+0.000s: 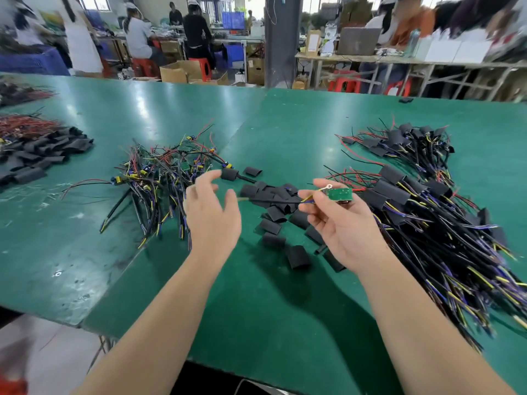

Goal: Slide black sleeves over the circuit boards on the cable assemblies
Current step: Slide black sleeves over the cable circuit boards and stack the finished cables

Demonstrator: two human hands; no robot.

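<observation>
right hand [342, 226] pinches circuit board [340, 194] | left hand [212, 215] relaxed | black sleeves [273, 213] between hands

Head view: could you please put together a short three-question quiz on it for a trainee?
1. True or false: the green circuit board pinched in the right hand already wears a black sleeve.
2. Pick one: the left hand is A) gripping a sleeve, B) open and holding nothing, C) holding a second board.
3. Fill in: the pile of sleeved assemblies lies on the person's ___ side.

Key: 1 false, the board is bare. 2 B. 3 right.
</observation>
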